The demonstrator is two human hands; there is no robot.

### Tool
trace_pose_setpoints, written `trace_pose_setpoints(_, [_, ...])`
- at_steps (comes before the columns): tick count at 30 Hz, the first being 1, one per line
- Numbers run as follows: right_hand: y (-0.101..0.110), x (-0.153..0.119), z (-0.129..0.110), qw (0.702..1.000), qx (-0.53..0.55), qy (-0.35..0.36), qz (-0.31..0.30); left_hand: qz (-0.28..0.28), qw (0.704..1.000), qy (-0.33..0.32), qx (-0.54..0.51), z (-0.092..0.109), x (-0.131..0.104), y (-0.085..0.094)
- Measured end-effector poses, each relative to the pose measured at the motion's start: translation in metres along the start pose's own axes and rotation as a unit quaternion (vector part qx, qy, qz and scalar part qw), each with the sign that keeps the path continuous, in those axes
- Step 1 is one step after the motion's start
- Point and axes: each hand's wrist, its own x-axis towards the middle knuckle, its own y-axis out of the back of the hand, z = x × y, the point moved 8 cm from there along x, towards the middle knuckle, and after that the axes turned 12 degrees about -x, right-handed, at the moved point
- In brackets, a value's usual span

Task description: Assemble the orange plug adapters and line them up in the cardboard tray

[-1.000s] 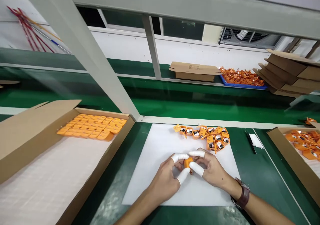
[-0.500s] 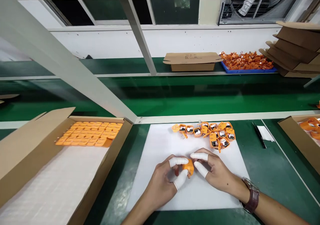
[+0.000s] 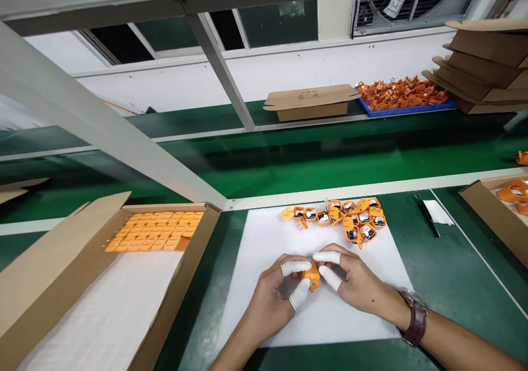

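A small orange plastic case [image 3: 311, 276] is held over the white sheet [image 3: 256, 299], pinched between the thumb and index finger of my left hand [image 3: 275, 299]. White finger cots cover those fingertips. My right hand [image 3: 355, 283], with white cots too and a watch at the wrist, has its thumb and index finger closed in at the case's upper right edge. The fingers partly hide the case. Beyond my hands, several open orange cases [image 3: 350, 220] with black and white insides lie clustered on the sheet's far part.
At left, an open cardboard box [image 3: 193, 266] holds rows of orange pieces [image 3: 159, 231]. A black pen [image 3: 427, 215] and white paper [image 3: 438, 212] lie right of the sheet. Another box [image 3: 490, 211] stands far right. A blue tray [image 3: 408, 110] of orange parts sits on the back shelf, beneath a slanting frame.
The camera view has tilted slightly. My right fingertips have come a little closer to the orange case, which stays in my left hand.
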Motion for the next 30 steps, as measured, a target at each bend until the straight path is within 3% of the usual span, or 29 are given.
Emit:
trace_pose_setpoints(5, [0.0,-0.002,0.004,1.0,-0.012,-0.008,0.012,0.034,0.999,0.0,0.011,-0.011,0.002,0.01])
trace_pose_setpoints(10, [-0.001,-0.002,0.005,1.0,-0.011,-0.004,0.008,0.033,0.999,0.035,0.004,-0.026,0.003,0.013])
trace_pose_setpoints(15, [-0.001,-0.002,0.004,1.0,-0.001,0.002,0.012,0.019,0.999,0.035,0.027,-0.023,0.002,0.017])
trace_pose_setpoints(20, [-0.003,-0.004,0.006,1.0,0.02,0.007,0.024,-0.015,0.99,-0.024,0.14,-0.01,0.003,0.007])
trace_pose_setpoints(24, [-0.003,-0.005,0.003,0.999,0.012,0.028,0.02,-0.017,0.983,-0.081,0.164,-0.005,0.002,-0.006])
trace_pose_setpoints(27, [0.003,-0.004,-0.001,0.998,0.034,0.032,0.043,0.011,0.987,-0.065,0.144,-0.01,0.0,-0.007])
trace_pose_setpoints(30, [0.01,-0.002,-0.001,0.994,0.079,0.027,0.071,0.045,0.998,-0.029,0.037,-0.018,-0.001,-0.002])
